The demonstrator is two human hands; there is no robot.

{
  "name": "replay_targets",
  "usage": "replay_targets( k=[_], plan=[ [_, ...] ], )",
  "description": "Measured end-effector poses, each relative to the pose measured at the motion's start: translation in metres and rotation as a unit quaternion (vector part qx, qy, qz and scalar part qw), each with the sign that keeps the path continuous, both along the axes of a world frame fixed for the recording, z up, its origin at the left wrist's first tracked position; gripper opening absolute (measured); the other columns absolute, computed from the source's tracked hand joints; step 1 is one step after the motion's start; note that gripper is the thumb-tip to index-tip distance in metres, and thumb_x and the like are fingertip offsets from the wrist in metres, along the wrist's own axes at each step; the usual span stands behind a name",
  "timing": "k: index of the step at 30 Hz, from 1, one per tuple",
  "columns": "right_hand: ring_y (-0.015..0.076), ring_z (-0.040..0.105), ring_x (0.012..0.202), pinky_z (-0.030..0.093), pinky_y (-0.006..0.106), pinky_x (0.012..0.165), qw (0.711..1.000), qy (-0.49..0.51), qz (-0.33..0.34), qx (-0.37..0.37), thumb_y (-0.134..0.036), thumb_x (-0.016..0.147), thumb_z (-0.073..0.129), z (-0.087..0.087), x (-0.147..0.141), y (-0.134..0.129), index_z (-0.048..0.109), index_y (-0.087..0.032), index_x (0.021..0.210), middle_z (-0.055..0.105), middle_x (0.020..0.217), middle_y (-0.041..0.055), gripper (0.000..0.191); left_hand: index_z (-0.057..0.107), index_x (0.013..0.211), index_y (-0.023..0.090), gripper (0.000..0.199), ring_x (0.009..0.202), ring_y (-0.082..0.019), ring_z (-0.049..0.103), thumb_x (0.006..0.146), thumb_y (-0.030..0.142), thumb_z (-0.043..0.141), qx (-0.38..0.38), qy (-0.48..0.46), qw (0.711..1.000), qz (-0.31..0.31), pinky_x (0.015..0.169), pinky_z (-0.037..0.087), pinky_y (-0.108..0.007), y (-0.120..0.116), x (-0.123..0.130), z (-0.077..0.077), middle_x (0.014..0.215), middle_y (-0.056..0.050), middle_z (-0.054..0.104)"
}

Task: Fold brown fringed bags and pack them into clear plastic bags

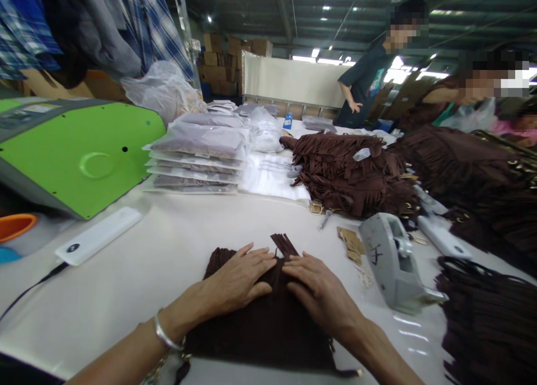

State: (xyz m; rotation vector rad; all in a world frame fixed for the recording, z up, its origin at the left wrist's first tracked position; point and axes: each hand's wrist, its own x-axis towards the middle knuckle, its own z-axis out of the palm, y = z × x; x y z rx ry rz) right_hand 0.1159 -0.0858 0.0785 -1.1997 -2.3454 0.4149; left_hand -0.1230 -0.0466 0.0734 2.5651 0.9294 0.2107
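Note:
A dark brown fringed bag (268, 332) lies flat on the white table before me, a tuft of its fringe sticking out past the far edge. On its upper left part rests my left hand (241, 273), fingers stretched out and pointing toward the middle. My right hand (316, 287) lies on the upper right part, its fingers also extended and flat. The fingertips of both hands come close together near the fringe tuft (285, 245) without meeting. Small metal fittings show at the bag's lower corners. Neither hand grasps anything.
A grey tape dispenser (394, 267) stands at right beside cardboard tags (351, 244). Brown fringed bags (352, 172) are heaped behind. Bagged packages (197, 150) are stacked near a green machine (96, 155). A white power bank (98, 236) lies left. Two people stand across the table.

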Motion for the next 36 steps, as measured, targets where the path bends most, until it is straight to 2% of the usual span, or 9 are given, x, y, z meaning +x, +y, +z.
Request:
replay_targets(
  k=[3,9,12,15,18,21,25,30,36],
  plan=[
    [0.0211,0.057,0.117,0.034,0.045,0.112,0.999,-0.018,0.045,-0.011,-0.017,0.087,0.062,0.0,-0.015,-0.003,0.063,-0.024,0.12,0.068,0.12,0.0051,0.034,0.053,0.133,0.028,0.041,0.136,-0.023,0.041,0.092,0.032,0.059,0.007,-0.032,0.999,-0.013,0.12,0.017,-0.05,-0.008,-0.003,0.0,0.14,-0.004,0.054],
    [0.0159,0.061,0.096,0.032,0.04,0.113,0.997,-0.043,0.049,0.036,-0.014,0.092,0.058,-0.013,-0.028,-0.004,0.068,-0.023,0.089,0.07,0.09,-0.0003,0.014,0.065,0.104,0.026,0.013,0.118,-0.021,0.055,0.092,0.027,0.06,0.002,-0.065,0.997,-0.034,0.118,0.019,-0.046,-0.022,-0.008,0.011,0.111,0.0,0.068],
    [0.0142,0.061,0.099,0.026,0.039,0.116,0.995,-0.025,0.072,0.064,-0.015,0.093,0.055,-0.023,-0.026,-0.007,0.066,-0.025,0.089,0.07,0.089,-0.0024,0.015,0.064,0.091,0.023,0.014,0.096,-0.017,0.061,0.097,0.025,0.051,0.011,-0.087,0.996,0.034,0.102,0.04,-0.037,-0.006,-0.002,0.016,0.094,0.0,0.068],
    [0.0152,0.061,0.109,0.024,0.039,0.118,0.991,0.007,0.093,0.096,-0.017,0.092,0.055,-0.028,-0.023,-0.013,0.066,-0.024,0.096,0.072,0.097,-0.0016,0.014,0.062,0.11,0.024,0.023,0.105,-0.019,0.057,0.092,0.013,0.053,0.057,-0.083,0.991,0.085,0.095,0.044,-0.033,0.022,0.01,0.01,0.115,-0.003,0.063],
    [0.0162,0.062,0.112,0.028,0.038,0.118,0.987,-0.007,0.125,0.1,-0.018,0.089,0.058,-0.023,-0.021,-0.022,0.065,-0.022,0.105,0.073,0.105,0.0014,0.018,0.062,0.115,0.025,0.035,0.111,-0.022,0.056,0.086,0.006,0.057,0.129,-0.007,0.991,0.046,0.093,0.044,-0.035,0.047,0.026,-0.005,0.127,-0.004,0.058],
    [0.0155,0.064,0.109,0.031,0.036,0.117,0.983,0.002,0.152,0.107,-0.019,0.088,0.06,-0.013,-0.019,-0.029,0.065,-0.021,0.107,0.074,0.105,0.0016,0.02,0.067,0.095,0.023,0.016,0.105,-0.023,0.057,0.087,0.011,0.06,0.171,0.043,0.984,0.013,0.086,0.044,-0.035,0.059,0.039,-0.017,0.115,-0.005,0.064],
    [0.017,0.065,0.108,0.037,0.041,0.114,0.99,0.028,0.09,0.101,-0.017,0.09,0.057,-0.001,0.0,-0.028,0.066,-0.024,0.109,0.073,0.104,0.0033,0.021,0.065,0.085,0.019,0.009,0.099,-0.022,0.058,0.09,0.015,0.058,0.187,0.052,0.981,-0.01,0.082,0.043,-0.033,0.063,0.046,-0.02,0.101,-0.006,0.067],
    [0.0191,0.067,0.103,0.047,0.046,0.105,0.992,-0.005,-0.037,0.117,-0.017,0.094,0.053,0.0,0.04,-0.006,0.066,-0.024,0.112,0.072,0.108,0.0062,0.024,0.062,0.094,0.017,0.01,0.094,-0.021,0.058,0.092,0.012,0.054,0.203,0.06,0.977,-0.017,0.082,0.042,-0.033,0.063,0.042,-0.011,0.099,-0.007,0.065],
    [0.0222,0.063,0.115,0.045,0.047,0.106,0.994,-0.079,0.011,0.069,-0.005,0.088,0.046,-0.014,0.039,0.009,0.067,-0.021,0.118,0.068,0.123,0.0089,0.04,0.065,0.088,0.021,0.01,0.094,-0.022,0.058,0.092,0.018,0.057,0.208,0.083,0.972,-0.076,0.078,0.042,-0.032,0.069,0.05,-0.006,0.096,-0.005,0.065]
  ],
)
